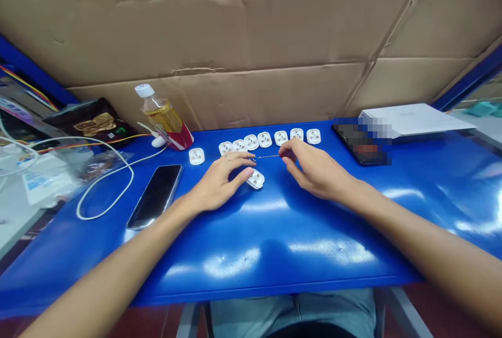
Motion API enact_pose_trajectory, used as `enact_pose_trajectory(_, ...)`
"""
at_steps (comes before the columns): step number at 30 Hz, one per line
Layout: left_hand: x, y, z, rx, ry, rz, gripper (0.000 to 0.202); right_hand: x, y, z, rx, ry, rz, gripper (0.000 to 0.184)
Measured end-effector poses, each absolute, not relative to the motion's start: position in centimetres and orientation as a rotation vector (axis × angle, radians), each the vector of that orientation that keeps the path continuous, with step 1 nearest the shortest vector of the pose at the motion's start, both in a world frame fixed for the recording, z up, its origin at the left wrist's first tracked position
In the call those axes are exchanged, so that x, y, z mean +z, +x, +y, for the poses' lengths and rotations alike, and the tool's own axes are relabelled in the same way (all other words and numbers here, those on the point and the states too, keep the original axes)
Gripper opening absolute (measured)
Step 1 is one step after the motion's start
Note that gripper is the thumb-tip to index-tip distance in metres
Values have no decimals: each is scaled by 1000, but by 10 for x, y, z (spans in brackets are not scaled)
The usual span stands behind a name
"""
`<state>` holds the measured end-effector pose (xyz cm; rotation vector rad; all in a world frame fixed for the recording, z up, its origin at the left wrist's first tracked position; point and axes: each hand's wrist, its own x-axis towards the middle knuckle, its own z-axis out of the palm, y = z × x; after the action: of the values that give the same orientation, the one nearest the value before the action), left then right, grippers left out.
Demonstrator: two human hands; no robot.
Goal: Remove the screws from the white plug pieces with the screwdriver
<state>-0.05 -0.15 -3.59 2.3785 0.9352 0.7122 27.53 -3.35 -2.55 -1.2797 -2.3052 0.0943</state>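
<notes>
Right hand [317,168]: fingers [288,162] closed on the dark red handle of a small screwdriver [269,156], its thin steel shaft running left, roughly level above the blue tabletop [274,244]. Shaft end sits at or just beside the left fingers [243,159].

Left hand [221,181]: fingers half curled, a ring on one, arched over a white plug insert [255,180] lying tilted just below the fingertips. Cannot tell whether they grip it or only rest against it.

Beyond the fingers, a row of seven white plug inserts [264,139]; an eighth white insert [196,156] lies apart, left of the left fingers. Farther left, a black smartphone [155,196], a looped white cable [105,183] and a plastic bottle [164,116] of yellow liquid. Right of the right fingers, a pixelated phone [363,142].

Risks: with the shaft end this close to the left fingers, a slip could jab skin. A loosely held insert could skid on the glossy surface and knock into the nearby row.

Hard to make out: the exact shaft tip, the insert's underside, and any small screws, masked by fingers or too small to tell.
</notes>
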Motion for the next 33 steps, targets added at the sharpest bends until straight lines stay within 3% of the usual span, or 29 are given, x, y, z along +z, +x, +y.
enact_pose_trajectory(16,-42,5,3,506,2472,935,50,-26,274,-34,136,-1290,-2315,15)
enact_pose_trajectory(23,-30,3,-6,670,2372,1164,46,-23,278,-33,93,-1294,-2238,18)
enact_pose_trajectory(33,-16,-2,-3,465,1995,1241,34,-24,279,-31,136,-1321,-2246,16)
